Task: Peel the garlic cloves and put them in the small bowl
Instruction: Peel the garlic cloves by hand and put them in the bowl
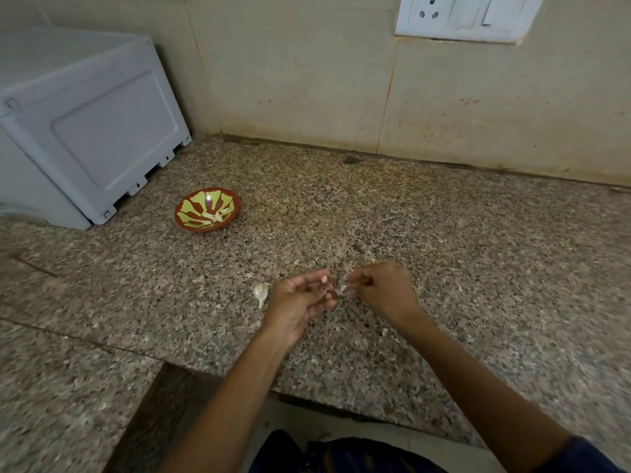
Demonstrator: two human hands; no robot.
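Observation:
My left hand (300, 298) pinches a small garlic clove (324, 279) between thumb and fingertips, just above the speckled granite counter (444, 268). Close to its right, my right hand (382, 288) has its fingers curled and pinches a thin scrap of garlic skin (343, 288). An unpeeled garlic piece (261, 292) lies on the counter just left of my left hand. The small red and green bowl (184, 216) stands farther back to the left, with a few peeled cloves (215, 216) inside.
A grey plastic appliance (85, 131) stands at the back left against the tiled wall. A white socket plate (467, 17) hangs on the wall at top right. Small skin flakes (385, 332) lie near my right wrist. The counter's front edge steps back at lower left.

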